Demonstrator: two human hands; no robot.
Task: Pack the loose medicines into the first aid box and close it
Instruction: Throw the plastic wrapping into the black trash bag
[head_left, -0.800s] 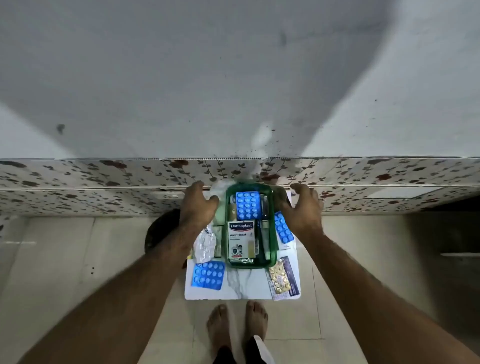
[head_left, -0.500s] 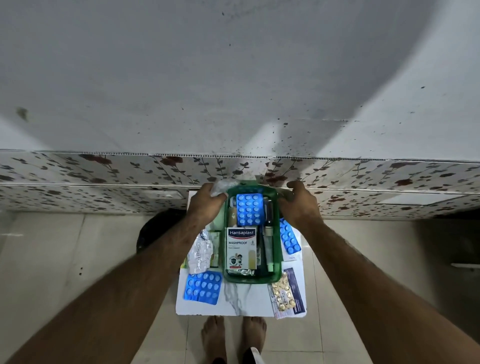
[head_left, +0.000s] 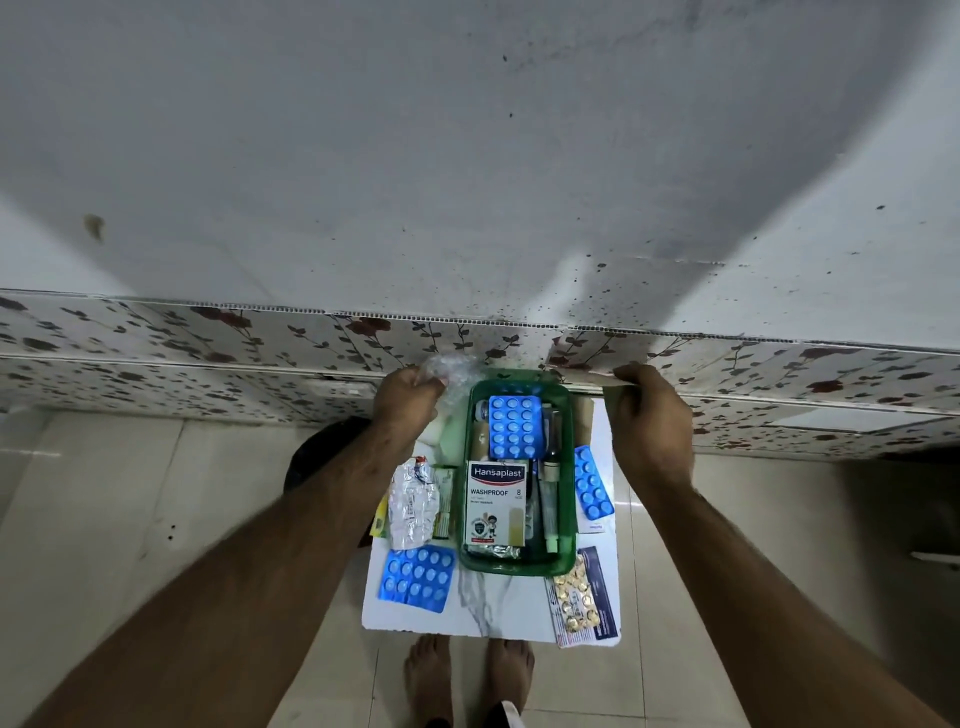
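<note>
Grey wall fills the top, w/ dark specks toward 1 o'clock and a brownish stain at 10. Below it a floral-print band runs left to right, red flowers on thin stems. Pale floor tiles at 8 and 4. Dark round obj at 9 of the small white marbled tabletop. Two bare feet at 6.

Your green first aid box sits open, holding a blue blister pack and plaster carton. Loose beside it: silver strip, blue packs, yellow capsule strip.
</note>
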